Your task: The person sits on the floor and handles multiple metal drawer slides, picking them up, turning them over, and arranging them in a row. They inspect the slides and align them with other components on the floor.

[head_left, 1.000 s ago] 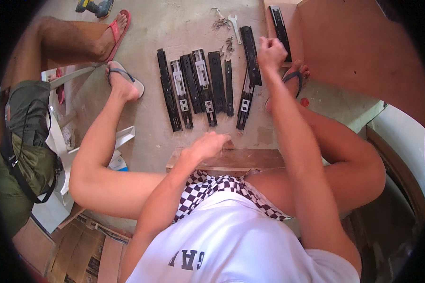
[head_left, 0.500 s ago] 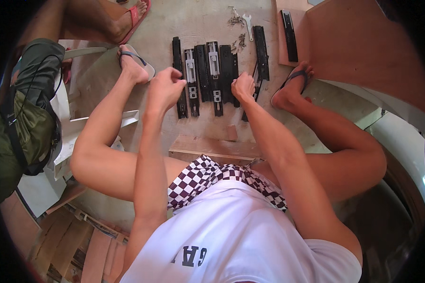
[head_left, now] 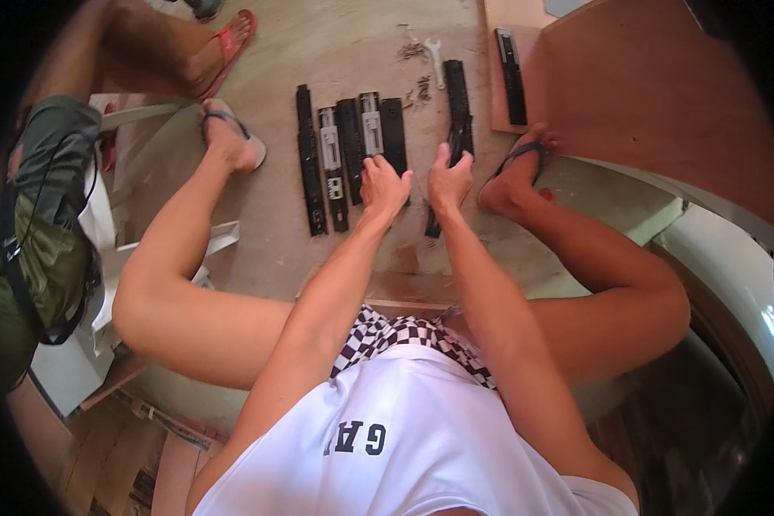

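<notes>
Black drawer slides lie in a row on the floor. My left hand (head_left: 385, 185) is curled over the lower part of a black drawer slide with a grey insert (head_left: 370, 122), thumb apart on its right. A plain black slide (head_left: 393, 138) lies beside that thumb. To the right, my right hand (head_left: 450, 181) is closed around a narrow black drawer slide (head_left: 433, 227), whose lower end shows below the hand. Above it lies another black slide (head_left: 456, 90). Further left are a second grey-inserted slide (head_left: 330, 142) and a long black slide (head_left: 308, 159).
A wrench (head_left: 436, 64) lies beyond the row, near small screws (head_left: 420, 90). Another slide (head_left: 511, 77) rests on a wooden board at right, by a large brown panel (head_left: 636, 95). A person's foot in a red sandal (head_left: 229, 47) is at upper left. A green bag (head_left: 52, 241) stands left.
My left hand has moved right and down, from above the left slides onto the grey-inserted one. My right hand stays by the right-hand slides. The whole view has shifted slightly.
</notes>
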Demonstrator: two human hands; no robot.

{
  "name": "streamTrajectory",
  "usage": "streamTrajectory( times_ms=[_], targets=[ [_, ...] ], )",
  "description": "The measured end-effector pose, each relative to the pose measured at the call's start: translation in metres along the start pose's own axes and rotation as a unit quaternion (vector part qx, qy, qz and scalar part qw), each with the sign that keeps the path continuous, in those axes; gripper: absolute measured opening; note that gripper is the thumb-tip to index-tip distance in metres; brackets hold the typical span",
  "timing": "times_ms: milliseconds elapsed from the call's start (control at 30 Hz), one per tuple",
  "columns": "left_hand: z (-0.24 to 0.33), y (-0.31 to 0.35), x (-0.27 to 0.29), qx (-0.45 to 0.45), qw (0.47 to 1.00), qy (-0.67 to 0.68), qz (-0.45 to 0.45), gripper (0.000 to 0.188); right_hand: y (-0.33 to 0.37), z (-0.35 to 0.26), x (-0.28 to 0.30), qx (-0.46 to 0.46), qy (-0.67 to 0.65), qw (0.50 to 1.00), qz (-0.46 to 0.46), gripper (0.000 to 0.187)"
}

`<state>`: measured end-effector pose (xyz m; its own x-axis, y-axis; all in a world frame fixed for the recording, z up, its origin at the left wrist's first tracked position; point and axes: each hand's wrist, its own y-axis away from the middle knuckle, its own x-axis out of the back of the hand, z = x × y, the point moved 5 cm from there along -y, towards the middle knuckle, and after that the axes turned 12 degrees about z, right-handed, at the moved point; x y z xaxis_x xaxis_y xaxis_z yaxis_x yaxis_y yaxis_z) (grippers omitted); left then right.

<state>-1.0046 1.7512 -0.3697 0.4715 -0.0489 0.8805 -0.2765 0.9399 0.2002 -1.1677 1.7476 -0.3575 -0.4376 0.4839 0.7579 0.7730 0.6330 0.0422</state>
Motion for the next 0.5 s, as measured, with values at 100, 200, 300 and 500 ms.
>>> streamTrajectory(
  times_ms=[100, 200, 300, 500],
  targets=[
    [-0.005, 0.001, -0.016, -0.024, 1.0, -0.002, 0.017, 0.076, 0.009, 0.007, 0.01, -0.051, 0.021, 0.996, -0.065, 0.043],
    [0.009, -0.003, -0.007, -0.017, 0.999, -0.017, -0.043, 0.079, 0.02, 0.018, 0.013, -0.057, 0.051, 0.994, -0.077, 0.04],
    [0.012, -0.009, -0.008, -0.012, 0.997, -0.013, -0.07, 0.077, 0.029, 0.02, 0.014, -0.062, 0.031, 0.996, -0.06, 0.037],
    [0.004, -0.015, -0.009, 0.026, 0.999, 0.002, -0.04, 0.051, 0.039, 0.03, 0.023, -0.049, -0.001, 0.998, -0.051, 0.037]
  ],
)
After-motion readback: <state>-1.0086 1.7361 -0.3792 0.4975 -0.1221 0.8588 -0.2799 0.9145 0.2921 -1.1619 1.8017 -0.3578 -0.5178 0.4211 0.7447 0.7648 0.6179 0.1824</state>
